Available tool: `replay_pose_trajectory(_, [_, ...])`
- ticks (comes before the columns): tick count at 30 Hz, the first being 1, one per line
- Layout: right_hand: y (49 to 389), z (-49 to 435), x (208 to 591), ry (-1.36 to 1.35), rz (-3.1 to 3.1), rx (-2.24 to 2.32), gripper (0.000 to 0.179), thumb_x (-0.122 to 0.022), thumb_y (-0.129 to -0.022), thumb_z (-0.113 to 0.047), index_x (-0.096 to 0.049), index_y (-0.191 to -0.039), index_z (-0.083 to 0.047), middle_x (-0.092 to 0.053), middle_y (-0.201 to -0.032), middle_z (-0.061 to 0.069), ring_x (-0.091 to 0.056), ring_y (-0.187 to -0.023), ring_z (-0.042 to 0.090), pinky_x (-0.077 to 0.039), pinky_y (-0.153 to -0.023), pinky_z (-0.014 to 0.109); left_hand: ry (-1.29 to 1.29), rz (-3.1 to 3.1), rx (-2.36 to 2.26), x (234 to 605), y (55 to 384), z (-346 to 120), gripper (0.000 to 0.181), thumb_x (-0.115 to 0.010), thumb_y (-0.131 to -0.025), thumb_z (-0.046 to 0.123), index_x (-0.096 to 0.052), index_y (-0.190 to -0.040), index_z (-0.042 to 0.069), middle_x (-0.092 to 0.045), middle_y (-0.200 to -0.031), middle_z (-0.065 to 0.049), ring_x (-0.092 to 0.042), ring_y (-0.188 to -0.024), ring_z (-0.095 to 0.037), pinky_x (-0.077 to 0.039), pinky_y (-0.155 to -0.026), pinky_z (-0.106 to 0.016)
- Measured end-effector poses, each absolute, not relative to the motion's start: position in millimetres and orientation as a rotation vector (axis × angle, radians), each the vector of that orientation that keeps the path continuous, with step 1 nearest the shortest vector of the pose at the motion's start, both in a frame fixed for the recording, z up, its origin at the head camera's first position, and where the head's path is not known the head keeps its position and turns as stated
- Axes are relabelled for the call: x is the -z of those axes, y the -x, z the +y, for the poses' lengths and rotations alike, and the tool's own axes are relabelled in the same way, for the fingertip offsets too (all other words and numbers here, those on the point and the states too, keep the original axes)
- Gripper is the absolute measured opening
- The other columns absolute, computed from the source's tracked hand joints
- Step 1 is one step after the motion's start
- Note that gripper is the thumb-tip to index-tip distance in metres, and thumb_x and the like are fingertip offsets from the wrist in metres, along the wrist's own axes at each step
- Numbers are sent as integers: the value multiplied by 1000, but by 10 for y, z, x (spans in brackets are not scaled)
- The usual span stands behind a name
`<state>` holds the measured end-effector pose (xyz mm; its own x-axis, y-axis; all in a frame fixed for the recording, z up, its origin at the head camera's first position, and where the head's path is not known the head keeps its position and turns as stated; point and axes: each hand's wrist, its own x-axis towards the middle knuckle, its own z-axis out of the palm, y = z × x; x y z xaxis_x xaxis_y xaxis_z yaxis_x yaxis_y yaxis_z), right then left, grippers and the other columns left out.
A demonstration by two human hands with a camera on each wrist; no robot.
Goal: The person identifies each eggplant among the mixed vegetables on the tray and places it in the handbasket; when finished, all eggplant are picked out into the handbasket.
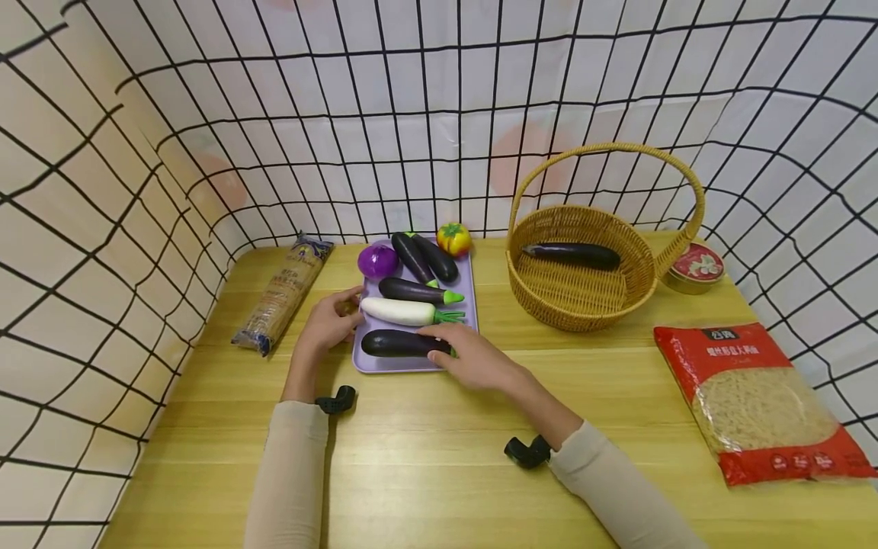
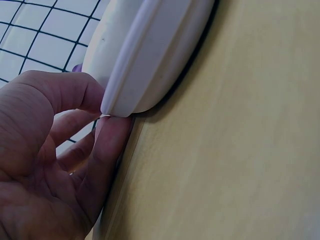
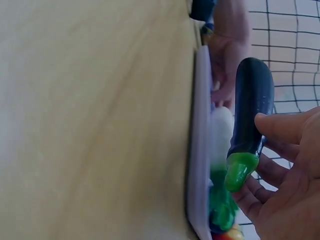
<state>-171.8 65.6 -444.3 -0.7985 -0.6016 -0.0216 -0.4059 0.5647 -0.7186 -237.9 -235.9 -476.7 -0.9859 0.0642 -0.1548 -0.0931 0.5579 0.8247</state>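
My right hand [image 1: 473,355] pinches an eggplant [image 3: 253,102] near its green stem end, thumb on one side and fingers on the other. In the right wrist view this eggplant is held above the lilac tray [image 3: 201,150]. My left hand [image 1: 330,320] holds the tray's left edge, thumb at the rim [image 2: 125,85] and a finger beneath it. On the tray lie a white radish [image 1: 398,310] with green leaves, a dark eggplant [image 1: 411,290] behind it, two more eggplants [image 1: 435,258] at the back, a purple round vegetable [image 1: 378,261] and a yellow-red pumpkin [image 1: 453,239].
A wicker basket [image 1: 572,313] with a tall handle stands right of the tray, one eggplant [image 1: 576,255] inside. Beside it is a round red tin [image 1: 696,267]. A red pasta bag [image 1: 761,400] lies far right, a noodle packet [image 1: 283,293] left. Black grid panels surround the wooden table [image 1: 425,473].
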Motion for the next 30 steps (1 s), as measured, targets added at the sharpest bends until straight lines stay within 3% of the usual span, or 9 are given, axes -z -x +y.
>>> replay_pose_trajectory(6, [1727,833,4302,837,2544,1101,46,-58,-105,-20,-53,-150,-17,-53,-153,7,-48,-142,28,-39,-120,50,36,2617,-1418,4772,2388,-2347,66,-66,-90,10,-53,-153,21,-57,-133,-16,-63,-82,-21,-61,-62,-30])
replay_pose_trajectory(13, [1747,1115,4143,821,2595,1123,46,-58,-104,-17,-54,-150,-21,-50,-156,10,-43,-147,35,-34,-122,57,41,2607,-1427,4778,2374,-2338,67,-65,-89,9,-51,-153,20,-56,-133,-15,-62,-80,-19,-61,-61,-30])
replay_pose_trajectory(22, [1806,1545,3973,745,2721,1172,43,-60,-103,-11,-58,-145,-17,-55,-150,9,-45,-143,33,-36,-119,58,61,2598,-1421,4757,2376,-2344,67,-67,-89,12,-51,-154,23,-56,-134,-14,-61,-85,-23,-62,-64,-31])
replay_pose_trajectory(30, [1844,1942,3911,643,2795,1187,43,-61,-101,-7,-59,-143,-17,-54,-149,15,-45,-141,39,-33,-118,64,65,2601,-1413,4760,2381,-2353,68,-67,-89,12,-51,-154,24,-56,-133,-14,-59,-84,-23,-61,-63,-30])
